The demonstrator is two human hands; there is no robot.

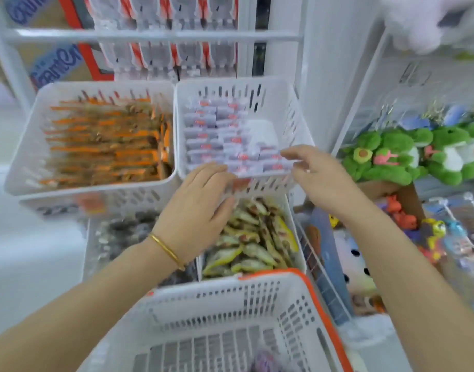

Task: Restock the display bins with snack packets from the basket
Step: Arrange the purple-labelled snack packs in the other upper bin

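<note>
The upper right display bin is white and slotted, and holds rows of small clear packets with red marks. My left hand reaches over the bin's front rim, fingers fairly straight on the nearest packets, thumb outside the wall. My right hand is at the front right corner with straight fingertips touching the packets there. The white basket with an orange rim sits right below me. A blurred purple packet lies in its bottom.
To the left stands a bin of orange packets. Below are a bin of yellow fish-shaped packets and a bin of dark packets. Green plush toys and a wire rack crowd the right. Packets hang behind.
</note>
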